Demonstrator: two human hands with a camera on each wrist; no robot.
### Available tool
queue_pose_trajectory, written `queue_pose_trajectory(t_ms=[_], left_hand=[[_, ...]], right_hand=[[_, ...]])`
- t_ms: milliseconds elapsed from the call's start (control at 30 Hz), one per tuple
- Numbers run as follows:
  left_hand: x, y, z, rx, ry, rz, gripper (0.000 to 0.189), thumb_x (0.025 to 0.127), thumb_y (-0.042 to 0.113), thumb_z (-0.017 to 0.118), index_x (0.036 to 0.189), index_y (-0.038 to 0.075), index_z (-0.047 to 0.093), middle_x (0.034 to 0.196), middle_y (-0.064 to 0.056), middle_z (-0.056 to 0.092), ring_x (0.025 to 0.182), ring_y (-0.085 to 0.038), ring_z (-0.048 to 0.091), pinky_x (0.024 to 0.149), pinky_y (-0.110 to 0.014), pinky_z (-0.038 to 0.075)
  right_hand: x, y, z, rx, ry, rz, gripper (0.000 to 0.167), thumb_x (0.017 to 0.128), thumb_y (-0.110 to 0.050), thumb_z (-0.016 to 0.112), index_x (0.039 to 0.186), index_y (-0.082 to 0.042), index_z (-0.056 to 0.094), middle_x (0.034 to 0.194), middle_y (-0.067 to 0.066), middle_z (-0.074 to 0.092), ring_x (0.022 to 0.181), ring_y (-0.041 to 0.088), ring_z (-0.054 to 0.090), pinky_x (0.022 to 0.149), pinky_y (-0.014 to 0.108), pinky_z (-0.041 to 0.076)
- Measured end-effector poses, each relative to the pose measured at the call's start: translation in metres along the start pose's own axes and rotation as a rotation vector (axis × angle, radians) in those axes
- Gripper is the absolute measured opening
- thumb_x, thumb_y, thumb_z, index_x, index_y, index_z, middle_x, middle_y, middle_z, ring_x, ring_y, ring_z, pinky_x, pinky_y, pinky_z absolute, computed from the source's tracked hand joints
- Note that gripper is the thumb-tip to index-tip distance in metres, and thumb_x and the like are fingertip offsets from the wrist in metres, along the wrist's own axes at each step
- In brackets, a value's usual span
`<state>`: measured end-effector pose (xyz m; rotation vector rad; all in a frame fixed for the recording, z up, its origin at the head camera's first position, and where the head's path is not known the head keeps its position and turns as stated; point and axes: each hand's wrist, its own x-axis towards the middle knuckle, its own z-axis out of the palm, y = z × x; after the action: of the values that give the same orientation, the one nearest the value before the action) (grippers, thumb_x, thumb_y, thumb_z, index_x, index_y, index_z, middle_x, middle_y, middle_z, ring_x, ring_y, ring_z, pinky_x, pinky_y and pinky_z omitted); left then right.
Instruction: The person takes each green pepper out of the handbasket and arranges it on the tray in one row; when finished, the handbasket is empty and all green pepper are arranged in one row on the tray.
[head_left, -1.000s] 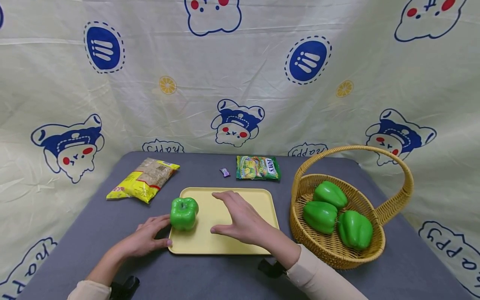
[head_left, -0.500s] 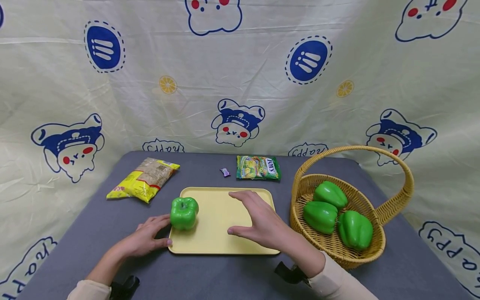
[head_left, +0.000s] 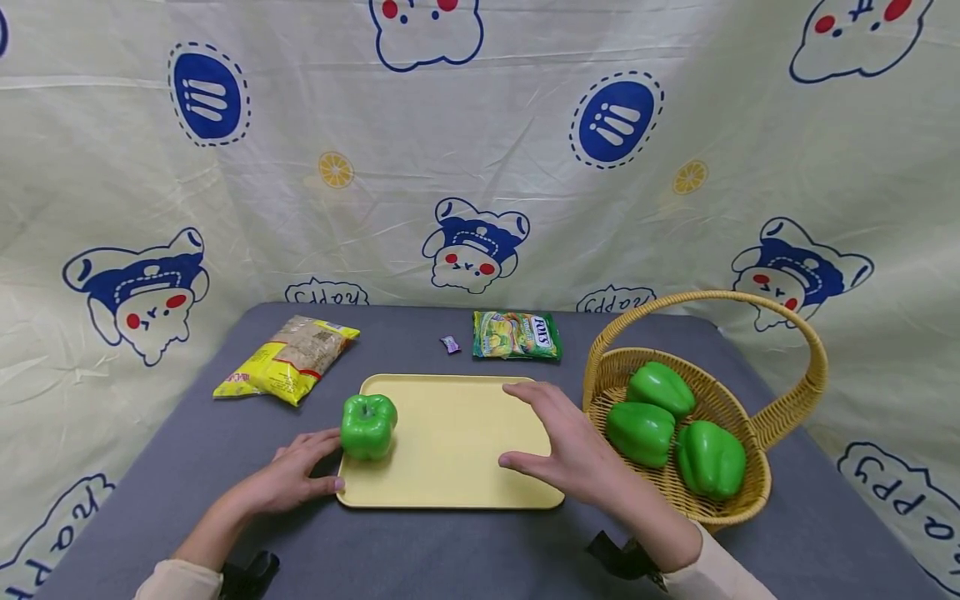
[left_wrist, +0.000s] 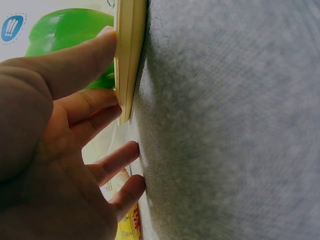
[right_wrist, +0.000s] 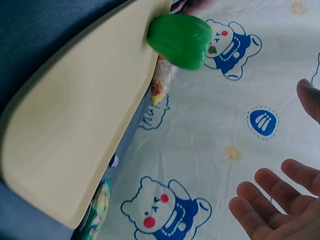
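A green bell pepper (head_left: 368,427) stands upright on the left end of a pale yellow tray (head_left: 457,442). My left hand (head_left: 294,475) rests at the tray's left edge, thumb and index fingertips touching the rim beside the pepper. In the left wrist view its other fingers (left_wrist: 117,162) reach down to the grey cloth, nearly straight. My right hand (head_left: 566,442) hovers over the tray's right end, thumb and fingers spread wide apart with nothing between them. The right wrist view shows that hand's fingers (right_wrist: 265,200) off the tray.
A wicker basket (head_left: 600,454) with a tall handle holds three green bell peppers (head_left: 711,460) at the right, close to my right forearm. Behind the tray lie a yellow bag (head_left: 288,358), a small purple wrapped piece (head_left: 450,344) and a green packet (head_left: 516,335).
My right hand has moved to the right across the tray, from near its middle to its right end, staying spread. My left hand, the pepper and the tray have stayed put.
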<state>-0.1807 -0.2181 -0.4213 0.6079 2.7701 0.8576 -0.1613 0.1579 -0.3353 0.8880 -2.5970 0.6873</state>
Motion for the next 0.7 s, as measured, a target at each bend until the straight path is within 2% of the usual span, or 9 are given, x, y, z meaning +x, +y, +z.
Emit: queue_pose_trajectory(t_ms=[267, 500, 700], left_hand=[[0.000, 0.001, -0.001, -0.004, -0.002, 0.003, 0.065, 0.084, 0.038, 0.068, 0.136, 0.005, 0.049, 0.144, -0.020, 0.042, 0.128, -0.042, 0.036, 0.088, -0.062, 0.029], [0.001, 0.000, -0.001, -0.008, -0.006, -0.010, 0.065, 0.084, 0.037, 0.068, 0.136, 0.004, 0.048, 0.145, -0.020, 0.041, 0.130, -0.042, 0.034, 0.090, -0.065, 0.026], [0.000, -0.001, 0.000, -0.009, -0.002, 0.008, 0.065, 0.084, 0.038, 0.068, 0.136, 0.004, 0.048, 0.144, -0.020, 0.041, 0.128, -0.043, 0.035, 0.089, -0.065, 0.027]], right_hand=[[-0.016, 0.015, -0.008, -0.049, 0.046, -0.001, 0.077, 0.071, -0.036, 0.082, 0.135, -0.011, 0.047, 0.130, 0.007, 0.054, 0.119, 0.022, 0.053, 0.090, 0.043, 0.048], [-0.030, 0.026, -0.016, -0.052, 0.049, 0.066, 0.077, 0.072, -0.034, 0.082, 0.137, -0.015, 0.046, 0.131, 0.003, 0.052, 0.120, 0.020, 0.050, 0.092, 0.043, 0.047], [-0.037, 0.036, -0.024, -0.063, 0.058, 0.097, 0.076, 0.072, -0.032, 0.081, 0.137, -0.013, 0.046, 0.130, 0.006, 0.052, 0.118, 0.022, 0.051, 0.088, 0.044, 0.049]])
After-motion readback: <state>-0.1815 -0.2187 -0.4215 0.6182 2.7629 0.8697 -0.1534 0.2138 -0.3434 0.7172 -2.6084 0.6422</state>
